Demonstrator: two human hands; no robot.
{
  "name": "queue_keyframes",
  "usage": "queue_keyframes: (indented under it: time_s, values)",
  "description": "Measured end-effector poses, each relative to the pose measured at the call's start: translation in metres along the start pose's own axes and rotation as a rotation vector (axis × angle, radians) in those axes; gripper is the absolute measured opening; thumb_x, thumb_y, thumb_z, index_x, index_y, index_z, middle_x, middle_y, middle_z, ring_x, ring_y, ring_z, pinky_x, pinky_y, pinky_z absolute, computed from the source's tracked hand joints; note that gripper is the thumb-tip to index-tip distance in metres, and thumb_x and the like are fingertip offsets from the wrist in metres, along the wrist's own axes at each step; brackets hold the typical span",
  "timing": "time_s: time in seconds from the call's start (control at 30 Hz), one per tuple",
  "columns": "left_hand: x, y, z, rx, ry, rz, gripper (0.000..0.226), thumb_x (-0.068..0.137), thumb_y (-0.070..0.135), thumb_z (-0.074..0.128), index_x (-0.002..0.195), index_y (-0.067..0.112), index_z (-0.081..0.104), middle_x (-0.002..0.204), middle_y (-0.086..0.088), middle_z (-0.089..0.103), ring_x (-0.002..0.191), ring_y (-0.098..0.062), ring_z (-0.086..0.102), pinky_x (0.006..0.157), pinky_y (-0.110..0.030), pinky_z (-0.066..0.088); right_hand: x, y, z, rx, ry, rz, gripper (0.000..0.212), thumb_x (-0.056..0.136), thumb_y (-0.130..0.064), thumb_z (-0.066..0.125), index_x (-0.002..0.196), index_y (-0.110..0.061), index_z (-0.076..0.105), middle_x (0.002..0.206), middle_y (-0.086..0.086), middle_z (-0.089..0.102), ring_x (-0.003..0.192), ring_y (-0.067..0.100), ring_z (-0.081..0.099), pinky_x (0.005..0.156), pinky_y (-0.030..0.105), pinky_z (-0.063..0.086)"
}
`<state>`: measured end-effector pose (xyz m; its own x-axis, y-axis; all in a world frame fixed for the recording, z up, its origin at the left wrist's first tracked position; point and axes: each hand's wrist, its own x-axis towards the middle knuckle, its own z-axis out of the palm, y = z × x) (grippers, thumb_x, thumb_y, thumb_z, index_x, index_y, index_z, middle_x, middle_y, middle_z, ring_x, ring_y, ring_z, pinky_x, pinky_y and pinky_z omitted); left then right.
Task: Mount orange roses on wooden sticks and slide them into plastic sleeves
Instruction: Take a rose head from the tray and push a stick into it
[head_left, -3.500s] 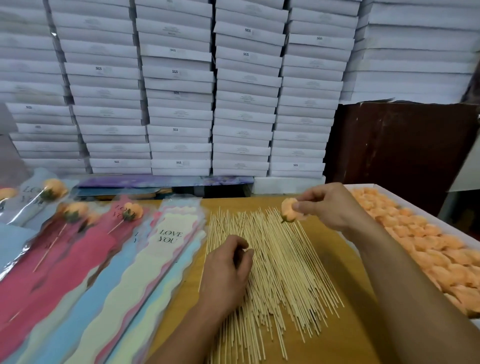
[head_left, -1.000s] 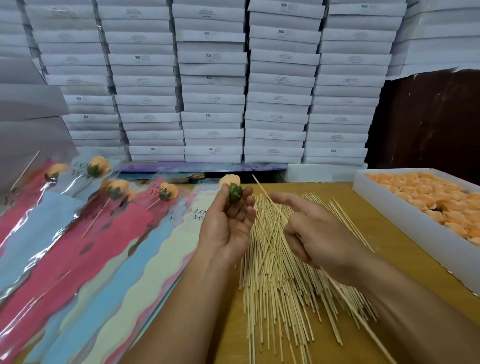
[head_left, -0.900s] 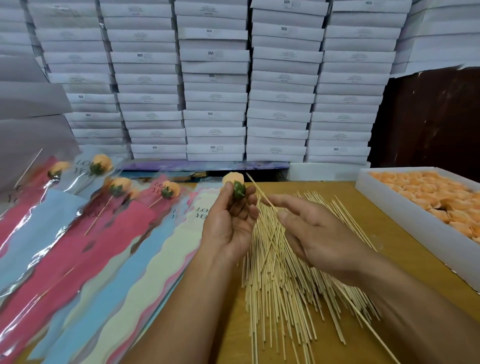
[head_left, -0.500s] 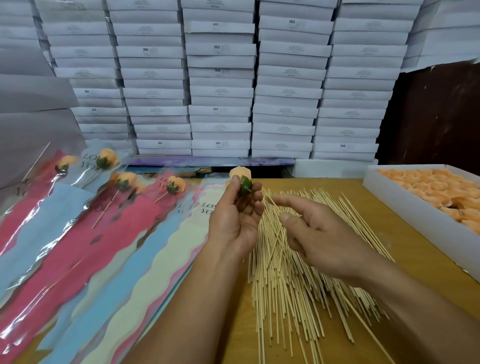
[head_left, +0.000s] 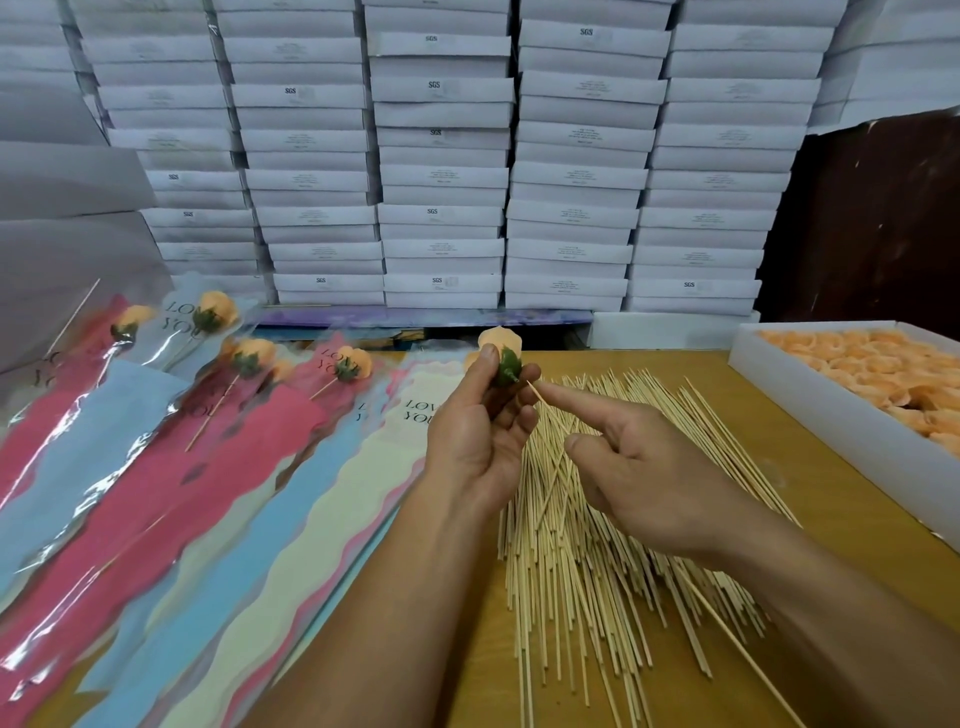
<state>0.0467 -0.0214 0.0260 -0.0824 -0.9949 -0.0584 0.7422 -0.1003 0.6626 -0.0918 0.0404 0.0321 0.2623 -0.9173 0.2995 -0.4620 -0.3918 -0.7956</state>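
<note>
My left hand pinches an orange rose by its green base, held up over the table. My right hand holds one thin wooden stick between thumb and fingers. The stick's tip points at the green base, a short gap away, and its tail runs back under my right forearm. A spread pile of wooden sticks lies on the wooden table below both hands. Plastic sleeves printed "LOVE YOU" fan out at the left.
Several sleeves with roses on sticks lie at far left. A white tray of orange roses stands at right; its near wall is close to the sticks. Stacked white boxes fill the back.
My right hand has turned and raised the stick so its tip now points at the rose's green base. My left hand kept the rose in about the same place.
</note>
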Motion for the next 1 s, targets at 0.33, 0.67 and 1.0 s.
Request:
queue_keyframes:
  time_s: [0.33, 0.67, 1.0]
  values:
    - [-0.0005, -0.0009, 0.0009, 0.008, 0.006, 0.006, 0.018, 0.098, 0.023, 0.061, 0.097, 0.006, 0.065, 0.076, -0.013, 0.072, 0.062, -0.012, 0.060, 0.049, -0.017, 0.049, 0.0005, 0.0023, -0.0008, -0.039, -0.013, 0.001, 0.057, 0.104, -0.016, 0.043, 0.146, -0.053, 0.036, 0.044, -0.009, 0.040, 0.042, 0.011, 0.033, 0.041, 0.026, 0.032]
    - [-0.0029, -0.0007, 0.0032, 0.017, 0.004, 0.009, 0.017, 0.098, 0.023, 0.059, 0.095, 0.007, 0.065, 0.074, -0.012, 0.072, 0.063, -0.013, 0.059, 0.051, -0.017, 0.048, 0.0017, 0.0030, -0.0001, -0.054, -0.002, -0.015, 0.058, 0.103, -0.017, 0.044, 0.143, -0.058, 0.036, 0.045, -0.008, 0.043, 0.043, 0.013, 0.036, 0.043, 0.029, 0.034]
    - [-0.0037, -0.0017, 0.0026, 0.018, -0.006, 0.009, 0.018, 0.098, 0.022, 0.060, 0.092, 0.005, 0.066, 0.075, -0.012, 0.072, 0.065, -0.013, 0.061, 0.052, -0.018, 0.050, 0.0022, 0.0044, 0.0006, -0.045, -0.009, -0.013, 0.057, 0.104, -0.017, 0.044, 0.145, -0.055, 0.036, 0.044, -0.009, 0.041, 0.041, 0.009, 0.034, 0.041, 0.026, 0.032]
